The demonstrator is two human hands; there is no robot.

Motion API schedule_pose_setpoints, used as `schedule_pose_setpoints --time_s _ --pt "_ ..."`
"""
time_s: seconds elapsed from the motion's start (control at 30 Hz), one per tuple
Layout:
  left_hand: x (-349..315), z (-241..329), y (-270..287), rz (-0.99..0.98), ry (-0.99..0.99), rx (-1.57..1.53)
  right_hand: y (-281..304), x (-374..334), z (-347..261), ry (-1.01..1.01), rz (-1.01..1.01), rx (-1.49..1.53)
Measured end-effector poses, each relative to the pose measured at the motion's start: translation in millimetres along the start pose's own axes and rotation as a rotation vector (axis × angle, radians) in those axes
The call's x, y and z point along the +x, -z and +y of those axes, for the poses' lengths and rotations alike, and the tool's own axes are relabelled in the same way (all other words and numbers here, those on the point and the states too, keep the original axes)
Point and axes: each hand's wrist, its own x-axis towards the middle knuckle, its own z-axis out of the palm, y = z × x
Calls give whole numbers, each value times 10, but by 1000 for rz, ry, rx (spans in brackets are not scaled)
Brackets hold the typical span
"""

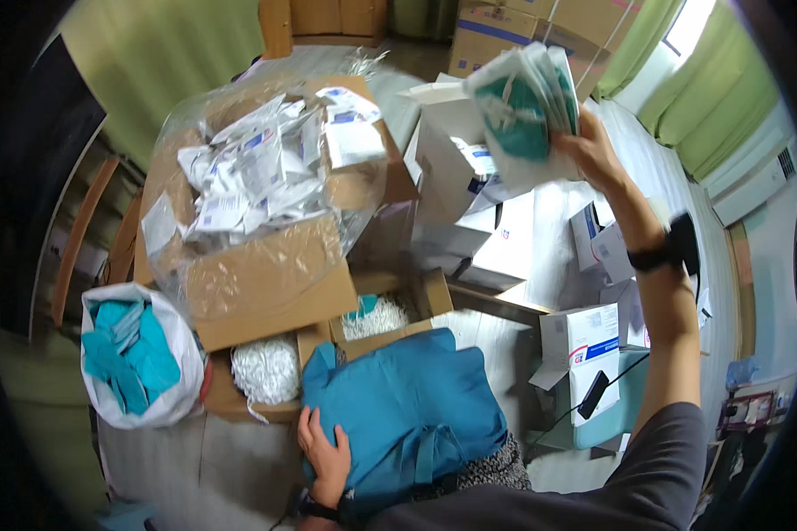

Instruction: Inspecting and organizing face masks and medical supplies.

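Observation:
My right hand (593, 152) is raised high and grips a stack of clear packets with teal contents (524, 111), held above white cartons. My left hand (325, 456) lies low, fingers pressed on the left edge of a folded teal cloth (407, 407) resting in my lap. A black band (660, 255) is on my right wrist.
A large cardboard box lined with clear plastic (266, 265) holds several white packets. A smaller box (390, 305) holds white bundles. A white bag of teal cloth (133, 354) stands at left. White cartons (469, 177) and a blue-marked carton (584, 341) crowd the right.

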Motion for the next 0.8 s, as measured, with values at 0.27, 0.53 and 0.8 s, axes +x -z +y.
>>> schedule_pose_setpoints --time_s 0.27,0.53,0.8 --pt "152 1181 513 -360 67 -970 -1463 -2574 -200 -384 -459 29" --pt "114 950 146 -726 246 -1182 -2277 -3735 -803 -307 -693 123" --pt "728 -155 -110 -1088 65 -863 -2145 -4144 153 65 -501 -219"
